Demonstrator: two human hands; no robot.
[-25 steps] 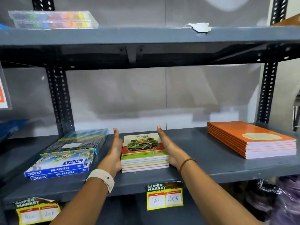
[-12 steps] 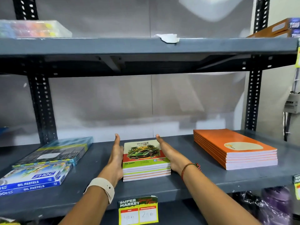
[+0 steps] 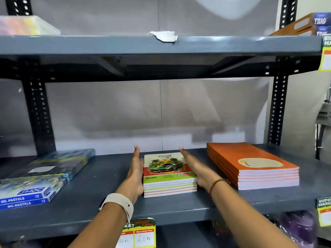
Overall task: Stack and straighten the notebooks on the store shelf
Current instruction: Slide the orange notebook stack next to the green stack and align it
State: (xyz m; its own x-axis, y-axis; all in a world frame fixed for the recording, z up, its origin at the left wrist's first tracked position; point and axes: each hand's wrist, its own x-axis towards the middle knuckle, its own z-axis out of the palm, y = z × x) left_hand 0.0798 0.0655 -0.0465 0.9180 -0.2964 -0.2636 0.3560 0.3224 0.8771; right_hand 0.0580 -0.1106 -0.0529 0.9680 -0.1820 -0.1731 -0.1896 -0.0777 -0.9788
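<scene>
A small stack of notebooks, its top cover showing a green car, lies flat on the grey metal shelf. My left hand presses flat against the stack's left side, fingers straight and together. My right hand presses flat against its right side the same way. The stack sits squeezed between both palms, its edges lined up. A second stack of larger orange notebooks rests to the right, apart from my hands.
Blue oil pastel boxes and a wrapped dark pack lie at the left. The upper shelf hangs overhead. Black slotted posts stand at both sides. Price tags hang on the front edge.
The view has shifted right and slightly down. Both hands stay pressed against the sides of the car-cover stack, which looks squarer than a second ago.
</scene>
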